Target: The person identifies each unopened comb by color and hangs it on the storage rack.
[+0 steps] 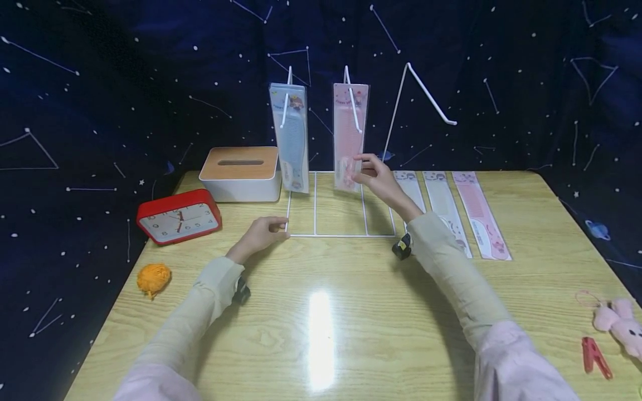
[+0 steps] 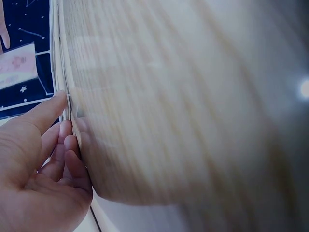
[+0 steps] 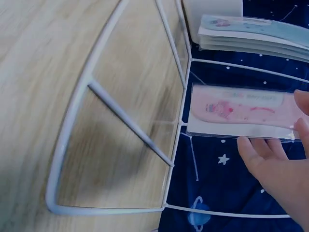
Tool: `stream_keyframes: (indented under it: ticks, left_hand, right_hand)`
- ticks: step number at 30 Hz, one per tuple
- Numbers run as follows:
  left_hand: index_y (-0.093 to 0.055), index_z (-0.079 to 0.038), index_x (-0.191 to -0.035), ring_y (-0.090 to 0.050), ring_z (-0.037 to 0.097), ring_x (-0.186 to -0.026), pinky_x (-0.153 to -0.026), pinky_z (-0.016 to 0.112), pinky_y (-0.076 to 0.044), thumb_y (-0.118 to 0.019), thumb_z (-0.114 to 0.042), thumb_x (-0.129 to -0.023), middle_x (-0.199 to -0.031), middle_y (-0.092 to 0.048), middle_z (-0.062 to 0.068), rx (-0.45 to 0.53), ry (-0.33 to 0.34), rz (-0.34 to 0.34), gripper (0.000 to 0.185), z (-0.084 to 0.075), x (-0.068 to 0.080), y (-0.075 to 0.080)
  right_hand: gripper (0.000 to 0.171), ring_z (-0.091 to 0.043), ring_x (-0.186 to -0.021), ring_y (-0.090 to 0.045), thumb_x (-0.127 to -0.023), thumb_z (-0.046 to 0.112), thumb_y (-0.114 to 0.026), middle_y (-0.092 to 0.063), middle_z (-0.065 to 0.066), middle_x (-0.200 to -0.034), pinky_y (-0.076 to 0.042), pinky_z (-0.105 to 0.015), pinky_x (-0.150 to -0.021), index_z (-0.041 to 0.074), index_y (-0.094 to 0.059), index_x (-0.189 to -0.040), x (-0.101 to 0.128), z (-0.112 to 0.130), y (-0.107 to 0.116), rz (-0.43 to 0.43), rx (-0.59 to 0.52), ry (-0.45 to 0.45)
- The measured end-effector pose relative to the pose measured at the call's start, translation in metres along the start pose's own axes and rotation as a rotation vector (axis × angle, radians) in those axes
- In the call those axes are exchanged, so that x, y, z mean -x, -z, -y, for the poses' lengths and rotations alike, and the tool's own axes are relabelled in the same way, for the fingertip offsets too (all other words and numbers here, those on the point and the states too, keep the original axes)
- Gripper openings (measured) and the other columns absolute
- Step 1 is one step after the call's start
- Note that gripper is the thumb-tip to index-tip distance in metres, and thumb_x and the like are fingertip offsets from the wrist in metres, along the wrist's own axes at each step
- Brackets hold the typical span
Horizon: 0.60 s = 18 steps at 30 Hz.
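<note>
A white wire display rack [image 1: 340, 236] stands on the table with three upright hooks. My left hand [image 1: 261, 236] pinches the front left corner of its base; the left wrist view shows this hand [image 2: 43, 159] low along the tabletop. From the middle hook hangs a pink packaged comb [image 1: 346, 133]. My right hand [image 1: 381, 181] holds it near the lower right edge, thumb over its face. In the right wrist view the fingers [image 3: 260, 150] lie along the package's edge. Several blue packaged combs [image 1: 293, 147] hang stacked on the left hook. The right hook carries nothing.
Three packaged combs, one pink [image 1: 481, 214], lie at the right of the rack. A wood-topped tissue box [image 1: 241, 186], a red clock [image 1: 178, 217] and an orange yarn ball [image 1: 153, 278] stand left. A red clip [image 1: 596, 357] and pink plush toy [image 1: 624, 328] lie front right.
</note>
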<state>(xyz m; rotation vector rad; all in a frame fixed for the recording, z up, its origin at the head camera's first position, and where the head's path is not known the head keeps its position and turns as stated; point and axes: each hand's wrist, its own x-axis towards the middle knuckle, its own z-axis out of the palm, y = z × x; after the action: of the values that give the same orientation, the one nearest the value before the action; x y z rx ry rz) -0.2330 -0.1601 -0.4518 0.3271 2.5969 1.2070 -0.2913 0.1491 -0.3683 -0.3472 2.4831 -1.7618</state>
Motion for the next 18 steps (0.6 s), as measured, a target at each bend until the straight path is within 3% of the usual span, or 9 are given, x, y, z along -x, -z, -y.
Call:
stream_keyframes:
  ticks: [12,18]
  left_hand:
    - [-0.054,0.000,-0.132,-0.053,0.031,-0.113,-0.101,0.045,-0.042,-0.066,-0.019,-0.090,-0.119,-0.061,0.014,0.007,0.018,0.003,0.047,-0.001,-0.001,0.000]
    - [-0.056,0.000,-0.130,-0.055,0.029,-0.108,-0.097,0.043,-0.044,-0.067,-0.018,-0.089,-0.115,-0.063,0.014,-0.002,0.007,-0.015,0.047,0.000,-0.002,-0.001]
  right_hand:
    - [0.048,-0.035,-0.121,-0.047,-0.092,0.006,-0.058,-0.046,-0.026,-0.128,-0.038,-0.046,-0.104,0.004,-0.043,-0.138,0.009,-0.009,0.013,-0.002,0.017,-0.011]
    - [0.051,-0.030,-0.115,-0.048,-0.093,0.010,-0.058,-0.046,-0.022,-0.127,-0.042,-0.035,-0.096,0.003,-0.040,-0.140,0.026,-0.014,0.036,-0.040,0.052,-0.020]
